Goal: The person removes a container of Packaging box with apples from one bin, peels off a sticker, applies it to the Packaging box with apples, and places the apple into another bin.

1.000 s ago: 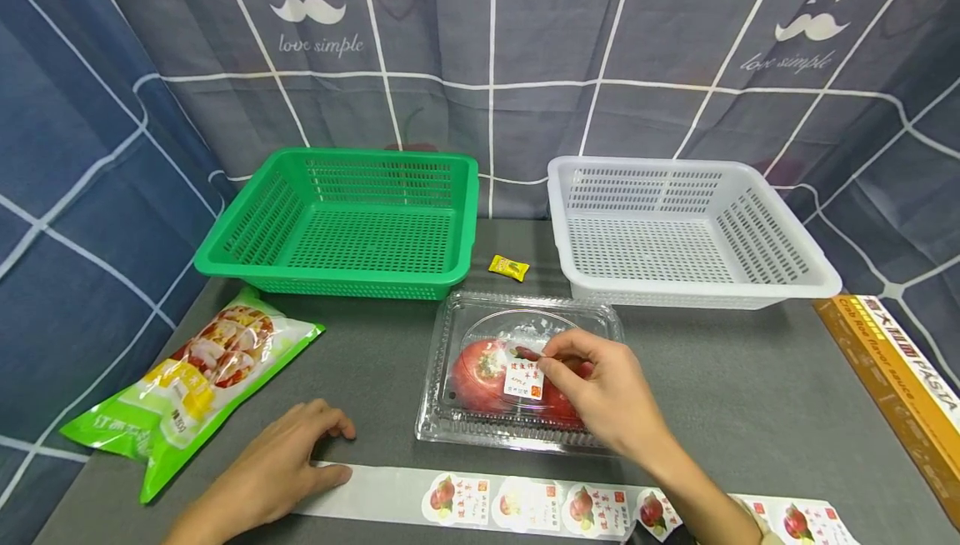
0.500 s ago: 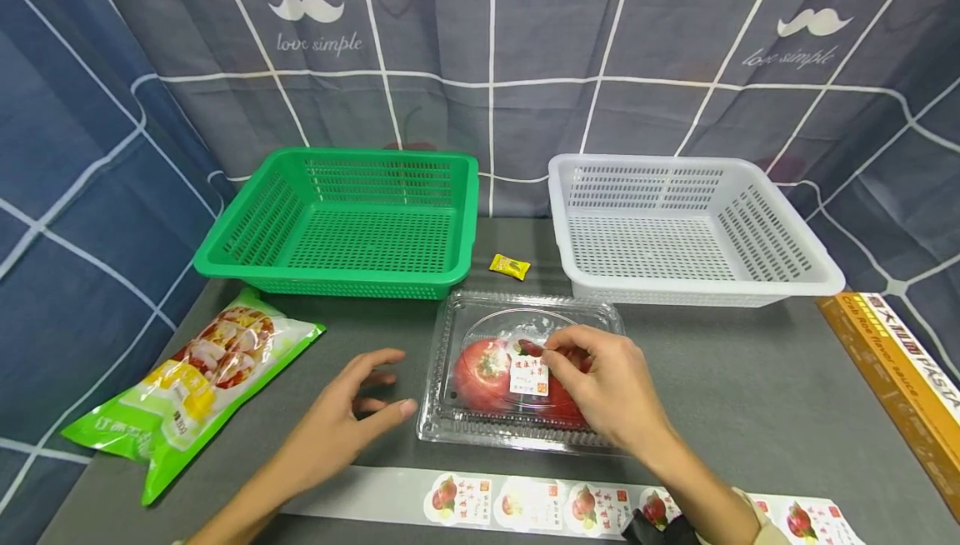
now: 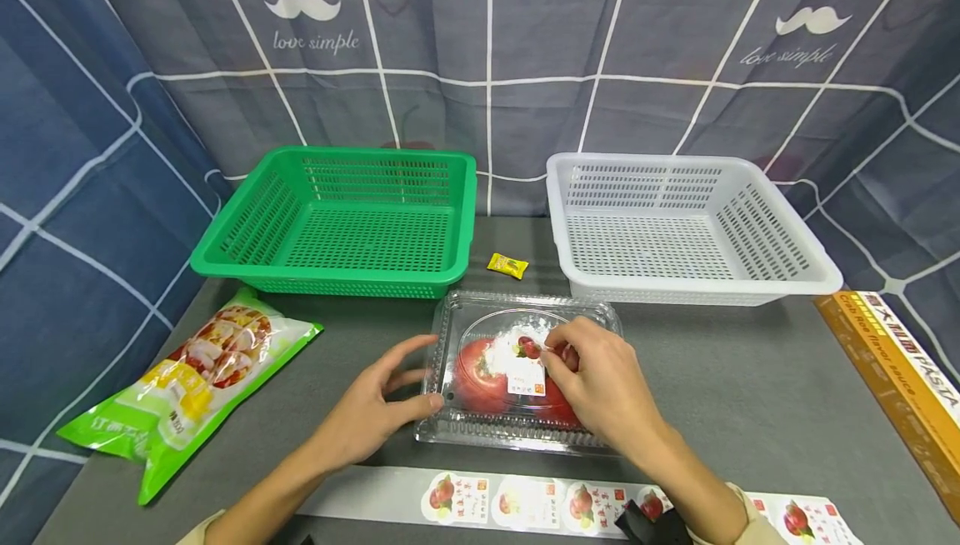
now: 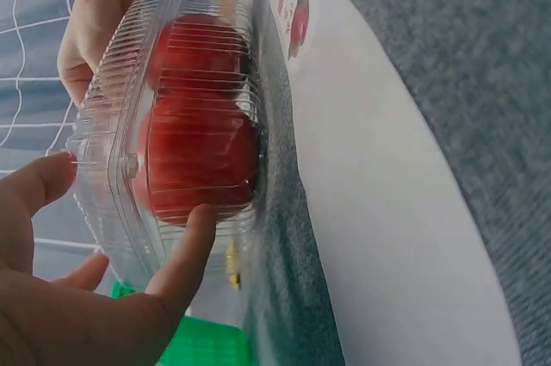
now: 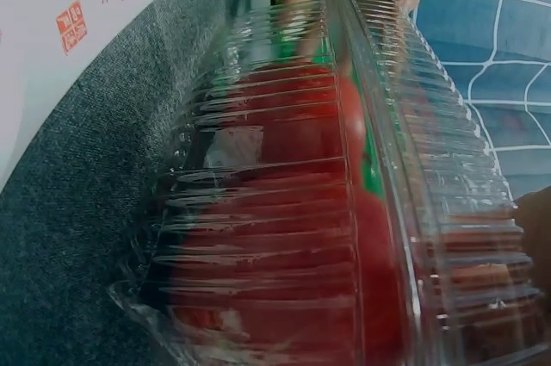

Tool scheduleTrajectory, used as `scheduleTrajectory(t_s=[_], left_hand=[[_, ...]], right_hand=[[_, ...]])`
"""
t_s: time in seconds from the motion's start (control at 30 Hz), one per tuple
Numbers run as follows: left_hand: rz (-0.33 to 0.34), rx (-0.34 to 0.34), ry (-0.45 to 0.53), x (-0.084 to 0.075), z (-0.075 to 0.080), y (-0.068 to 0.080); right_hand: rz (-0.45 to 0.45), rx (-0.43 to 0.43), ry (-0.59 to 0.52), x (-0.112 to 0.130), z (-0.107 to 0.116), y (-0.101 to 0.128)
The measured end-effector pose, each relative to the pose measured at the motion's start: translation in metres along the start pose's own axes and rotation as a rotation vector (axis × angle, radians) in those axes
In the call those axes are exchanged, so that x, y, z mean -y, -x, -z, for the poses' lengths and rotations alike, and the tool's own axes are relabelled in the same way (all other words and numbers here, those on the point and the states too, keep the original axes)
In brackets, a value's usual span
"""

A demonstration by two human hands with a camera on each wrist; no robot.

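A clear plastic clamshell box [image 3: 517, 438] with two round red fruits [image 3: 477, 382] inside stands on the grey table, lid down. My right hand [image 3: 606, 387] pinches the upper right edge of a white fruit sticker [image 3: 527, 380] over the lid. The sticker bears a red fruit picture and a small red seal. At the box's left side is my left hand [image 3: 371, 407], fingers spread; its thumb [image 4: 185, 254] lies along the lower wall and a fingertip [image 4: 65, 172] reaches the lid's edge. In the right wrist view, the box's ribbed wall [image 5: 275, 185] fills much of the frame.
A sticker strip [image 3: 382, 491] runs along the near edge. Behind the box stand a green basket [image 3: 337, 282] and a white basket [image 3: 697, 288], with a small yellow packet [image 3: 507, 266] between them. A green food bag [image 3: 202, 378] lies left, an orange pasta box [image 3: 892, 387] right.
My left hand has left the sticker strip and moved up and right to the box's left side. My right hand stays over the lid with the sticker, shifting only slightly.
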State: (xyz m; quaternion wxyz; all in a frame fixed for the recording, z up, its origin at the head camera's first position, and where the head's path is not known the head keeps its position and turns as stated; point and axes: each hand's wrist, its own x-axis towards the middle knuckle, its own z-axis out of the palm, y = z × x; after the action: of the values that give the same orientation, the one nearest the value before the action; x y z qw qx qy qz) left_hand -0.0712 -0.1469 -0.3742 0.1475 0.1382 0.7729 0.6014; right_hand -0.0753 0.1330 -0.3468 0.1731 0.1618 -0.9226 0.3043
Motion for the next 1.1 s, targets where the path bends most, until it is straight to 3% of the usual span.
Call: scheduleTrajectory(t_s=[0.2, 0.33, 0.57, 0.87, 1.1], left_hand=[[-0.009, 0.061, 0.087, 0.001, 0.000, -0.002], [-0.006, 0.084, 0.068, 0.001, 0.001, -0.002], [-0.024, 0.100, 0.059, 0.001, 0.002, -0.002], [-0.017, 0.100, 0.082, 0.001, 0.001, -0.002], [-0.038, 0.091, 0.079, 0.002, 0.001, -0.003]], right_hand=[[0.030, -0.006, 0.021, 0.000, 0.000, -0.001], [0.097, 0.024, 0.024, -0.003, 0.000, 0.001], [0.261, 0.158, 0.266, -0.009, -0.002, 0.001], [0.114, 0.321, 0.373, -0.010, 0.002, 0.000], [0.133, 0.260, 0.263, -0.015, 0.003, 0.001]])
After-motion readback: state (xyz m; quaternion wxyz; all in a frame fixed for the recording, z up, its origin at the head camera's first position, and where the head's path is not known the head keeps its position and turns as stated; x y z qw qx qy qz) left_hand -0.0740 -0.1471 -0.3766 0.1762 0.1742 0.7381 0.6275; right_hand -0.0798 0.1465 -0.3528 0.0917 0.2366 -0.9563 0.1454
